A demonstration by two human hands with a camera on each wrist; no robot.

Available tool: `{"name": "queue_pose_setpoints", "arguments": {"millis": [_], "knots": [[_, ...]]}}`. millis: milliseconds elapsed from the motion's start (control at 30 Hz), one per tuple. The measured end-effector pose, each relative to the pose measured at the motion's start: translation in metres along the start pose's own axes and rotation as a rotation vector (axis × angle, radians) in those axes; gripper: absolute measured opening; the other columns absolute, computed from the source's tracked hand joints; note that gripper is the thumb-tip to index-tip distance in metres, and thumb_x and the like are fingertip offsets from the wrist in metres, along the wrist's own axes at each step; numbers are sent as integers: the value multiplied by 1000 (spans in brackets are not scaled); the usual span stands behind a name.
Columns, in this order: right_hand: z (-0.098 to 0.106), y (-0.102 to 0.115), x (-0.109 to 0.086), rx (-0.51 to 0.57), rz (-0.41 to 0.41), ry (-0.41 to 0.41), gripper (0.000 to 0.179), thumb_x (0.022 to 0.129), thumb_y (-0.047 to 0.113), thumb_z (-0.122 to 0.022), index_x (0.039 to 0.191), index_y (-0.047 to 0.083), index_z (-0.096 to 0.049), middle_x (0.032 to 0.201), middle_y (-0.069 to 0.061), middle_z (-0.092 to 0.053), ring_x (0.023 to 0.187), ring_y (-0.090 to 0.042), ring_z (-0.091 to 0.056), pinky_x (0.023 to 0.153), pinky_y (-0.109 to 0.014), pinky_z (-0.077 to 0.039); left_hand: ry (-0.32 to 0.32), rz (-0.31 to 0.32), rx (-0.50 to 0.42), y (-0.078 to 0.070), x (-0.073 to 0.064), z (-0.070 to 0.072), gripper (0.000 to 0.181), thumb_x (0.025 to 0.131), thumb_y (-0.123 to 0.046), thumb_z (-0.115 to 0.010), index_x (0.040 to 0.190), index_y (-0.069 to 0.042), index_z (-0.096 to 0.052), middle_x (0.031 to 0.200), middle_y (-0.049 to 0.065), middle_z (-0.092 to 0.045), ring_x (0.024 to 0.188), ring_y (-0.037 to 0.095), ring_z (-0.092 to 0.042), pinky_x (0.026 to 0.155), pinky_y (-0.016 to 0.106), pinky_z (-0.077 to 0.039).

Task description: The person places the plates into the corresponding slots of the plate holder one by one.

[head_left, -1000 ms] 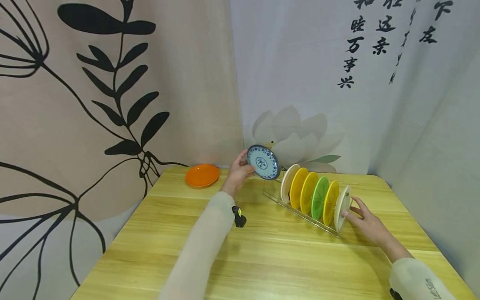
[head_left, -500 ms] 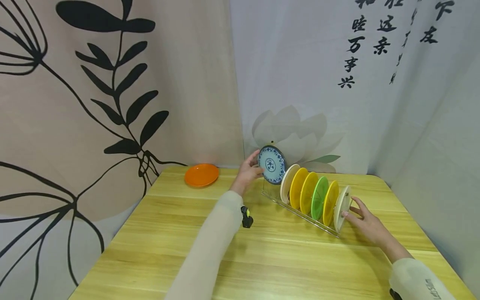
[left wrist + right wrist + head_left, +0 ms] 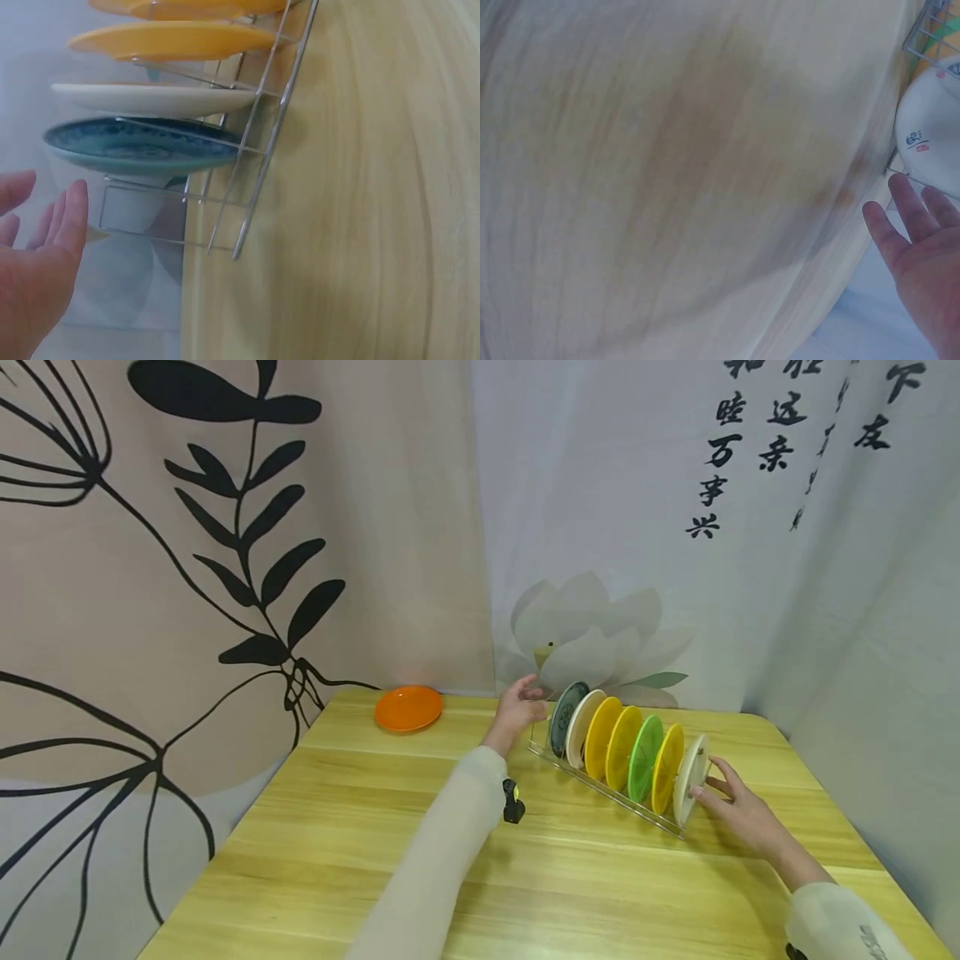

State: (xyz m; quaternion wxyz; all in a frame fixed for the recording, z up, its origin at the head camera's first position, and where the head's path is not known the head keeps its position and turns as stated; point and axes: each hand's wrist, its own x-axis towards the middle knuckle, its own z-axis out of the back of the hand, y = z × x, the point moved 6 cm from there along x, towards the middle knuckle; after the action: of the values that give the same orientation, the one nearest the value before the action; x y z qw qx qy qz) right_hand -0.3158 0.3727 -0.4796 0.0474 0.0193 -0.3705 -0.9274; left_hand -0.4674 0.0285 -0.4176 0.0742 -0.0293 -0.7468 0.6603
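A blue-patterned plate stands on edge in the left end slot of a wire dish rack. In the left wrist view the same blue plate leans beside a cream plate. My left hand is just left of it, fingers loosely extended, holding nothing and apart from the plate. At the rack's right end, my right hand has its fingertips by the white plate. The right wrist view shows those extended fingers close to the rack's end wire; whether they touch it is unclear.
Between the end plates stand a cream plate, yellow plates and a green plate, all on edge. An orange plate lies flat at the back left of the wooden table. A printed curtain hangs behind.
My left hand has moved right, set the blue plate into the rack's left end slot and let go of it. My right hand has stayed at the rack's right end.
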Motion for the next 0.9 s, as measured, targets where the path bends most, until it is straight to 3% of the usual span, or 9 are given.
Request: {"name": "queue_pose_setpoints", "arguments": {"millis": [233, 433, 667, 900], "knots": [[0, -1, 1, 7, 7, -9, 82, 103, 48, -46, 159, 7, -1, 148, -37, -31, 128, -64, -32, 92, -78, -31, -23, 6, -10, 2, -4, 0, 66, 87, 13, -61, 148, -7, -45, 129, 20, -57, 90, 22, -63, 87, 40, -57], [0, -4, 2, 4, 1, -8, 83, 103, 48, -46, 159, 8, 0, 149, -37, -30, 129, -64, -31, 93, -78, -30, -64, 18, -24, 4, -2, 16, 64, 90, 8, -63, 149, -8, -44, 132, 20, -57, 109, 32, -62, 91, 43, -54], [0, -3, 1, 11, 2, -4, 83, 103, 48, -46, 159, 7, 1, 149, -38, -30, 128, -64, -31, 93, -78, -31, -145, 29, -76, 7, -4, 51, 60, 93, 3, -63, 149, -9, -42, 133, 20, -55, 115, 31, -58, 96, 44, -52], [-1, -1, -1, 14, 0, -4, 82, 104, 47, -45, 159, 7, 1, 149, -38, -29, 128, -64, -32, 93, -78, -30, -273, 26, -182, 15, -15, 103, 61, 95, -1, -61, 151, -9, -37, 134, 22, -50, 118, 35, -53, 101, 49, -47]]}}
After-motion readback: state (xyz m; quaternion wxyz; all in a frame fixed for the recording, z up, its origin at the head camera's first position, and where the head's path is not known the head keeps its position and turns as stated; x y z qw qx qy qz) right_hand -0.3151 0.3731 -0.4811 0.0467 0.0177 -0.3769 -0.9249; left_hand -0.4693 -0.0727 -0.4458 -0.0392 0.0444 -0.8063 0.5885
